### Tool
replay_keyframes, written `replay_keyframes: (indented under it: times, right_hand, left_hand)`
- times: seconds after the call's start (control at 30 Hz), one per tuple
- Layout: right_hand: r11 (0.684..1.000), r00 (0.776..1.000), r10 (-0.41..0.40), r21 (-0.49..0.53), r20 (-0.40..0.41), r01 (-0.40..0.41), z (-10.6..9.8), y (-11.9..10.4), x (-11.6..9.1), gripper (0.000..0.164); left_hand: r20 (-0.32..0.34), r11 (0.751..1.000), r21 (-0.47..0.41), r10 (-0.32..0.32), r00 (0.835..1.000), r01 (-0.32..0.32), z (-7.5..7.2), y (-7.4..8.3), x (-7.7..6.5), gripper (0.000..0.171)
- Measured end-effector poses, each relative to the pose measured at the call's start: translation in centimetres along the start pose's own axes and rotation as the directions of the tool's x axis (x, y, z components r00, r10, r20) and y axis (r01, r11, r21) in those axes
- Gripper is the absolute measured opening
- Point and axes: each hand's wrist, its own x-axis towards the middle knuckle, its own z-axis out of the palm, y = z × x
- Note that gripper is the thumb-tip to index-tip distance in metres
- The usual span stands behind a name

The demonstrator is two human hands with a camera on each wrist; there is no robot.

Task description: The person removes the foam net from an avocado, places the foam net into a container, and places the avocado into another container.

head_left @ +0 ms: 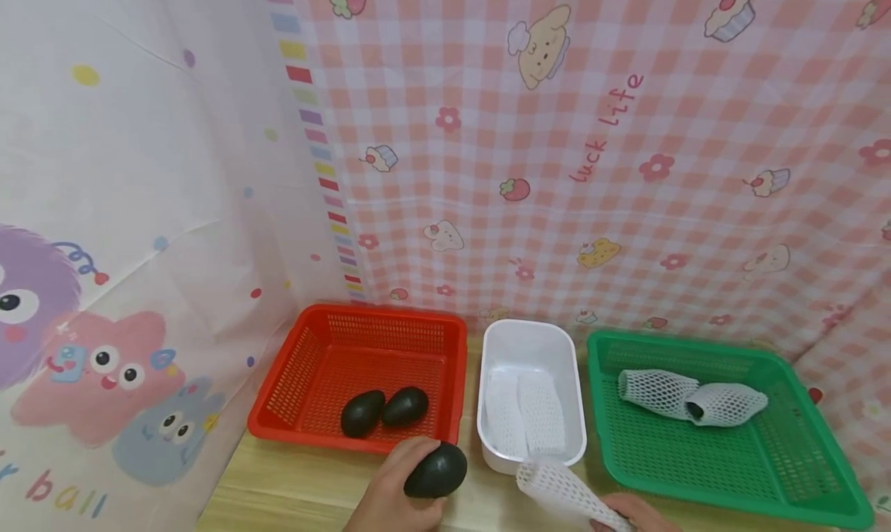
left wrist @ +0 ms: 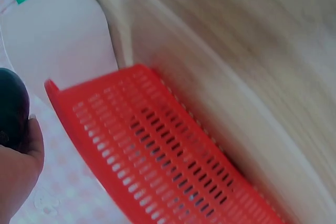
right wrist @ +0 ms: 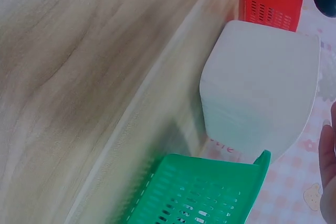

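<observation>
My left hand (head_left: pixel 398 492) grips a dark avocado (head_left: pixel 438 470) in front of the red basket; the left wrist view catches the same avocado (left wrist: pixel 10 109) at its left edge. Low in the head view, my right hand (head_left: pixel 639 512) holds a white foam net sleeve (head_left: pixel 562 489) by its near end, its far end beside the white tub's front rim. Two more avocados (head_left: pixel 405 406) lie in the red basket (head_left: pixel 292 431). More foam sleeves (head_left: pixel 541 412) lie in the white tub (head_left: pixel 532 342). The green basket (head_left: pixel 685 470) contains two net-sleeved pieces (head_left: pixel 727 404), one showing a dark end.
The red basket, tub and green basket stand side by side on a wooden table (head_left: pixel 278 478), the tub in the middle. A pink checked cloth (head_left: pixel 473 230) hangs behind them, and a white cartoon-printed cloth (head_left: pixel 195 284) hangs on the left.
</observation>
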Motion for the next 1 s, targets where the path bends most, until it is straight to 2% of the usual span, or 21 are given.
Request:
replay_keyframes:
  times: [0.03,0.07,0.1,0.13,0.17,0.3,0.43,0.5,0.57,0.63,0.73,0.87,1.0]
  right_hand:
    - [0.996,0.994,0.057,-0.056,-0.094,-0.063,-0.2,-2.5,0.3,0.033]
    - [0.986,0.976,0.110,-0.101,-0.186,-0.131,-0.4,-5.2,0.8,0.030]
    - [0.969,0.946,0.171,-0.126,-0.277,-0.212,-0.5,-7.8,1.2,0.030]
    - [0.958,0.925,0.201,-0.131,-0.322,-0.254,-0.6,-9.5,1.8,0.030]
    - [0.934,0.895,0.254,-0.148,-0.367,-0.326,-0.8,-11.6,2.3,0.028]
    - [0.904,0.816,0.315,-0.109,-0.485,-0.414,-0.8,-14.7,3.5,0.029]
    - [0.907,0.746,0.284,-0.084,-0.602,-0.413,-0.3,-14.9,4.3,0.034]
    - [0.928,0.730,0.226,-0.085,-0.645,-0.362,-0.1,-14.6,4.8,0.037]
    - [0.953,0.722,0.154,-0.092,-0.674,-0.289,0.0,-14.0,5.3,0.040]
    - [0.966,0.717,0.117,-0.088,-0.687,-0.242,0.0,-13.7,5.6,0.041]
    - [0.966,0.704,0.125,-0.074,-0.699,-0.246,0.1,-13.6,6.2,0.039]
    - [0.951,0.680,0.167,-0.067,-0.714,-0.303,0.3,-13.6,6.9,0.036]
    - [0.955,0.677,0.162,-0.059,-0.718,-0.290,0.4,-13.2,7.3,0.036]
  left_hand:
    - [-0.010,1.000,0.005,-0.008,1.000,0.008,-0.3,-0.1,0.1,0.089]
    - [-0.022,1.000,0.017,-0.005,1.000,0.005,-0.5,-0.1,0.3,0.088]
    - [-0.038,1.000,0.028,0.015,0.999,-0.013,-0.8,-0.2,0.4,0.087]
    - [-0.053,0.999,0.035,0.034,0.998,-0.033,-1.0,-0.4,0.6,0.085]
    - [-0.065,0.998,0.041,0.050,0.997,-0.047,-1.2,-0.5,0.8,0.084]
    - [-0.098,0.996,0.062,0.067,0.993,-0.061,-1.9,-1.0,1.1,0.081]
    - [-0.127,0.997,0.076,0.044,0.991,-0.035,-2.5,-1.2,1.3,0.083]
    - [-0.148,0.995,0.088,0.048,0.988,-0.035,-2.7,-1.4,1.6,0.082]
    - [-0.169,0.993,0.112,0.047,0.984,-0.029,-2.9,-1.7,1.8,0.080]
    - [-0.183,0.991,0.130,0.023,0.983,0.001,-3.2,-2.1,2.0,0.079]
    - [-0.195,0.990,0.130,-0.023,0.981,0.049,-3.7,-2.7,2.3,0.077]
    - [-0.216,0.988,0.132,-0.051,0.975,0.081,-4.5,-3.9,2.7,0.075]
    - [-0.264,0.985,0.139,-0.059,0.963,0.098,-5.3,-5.2,3.1,0.073]
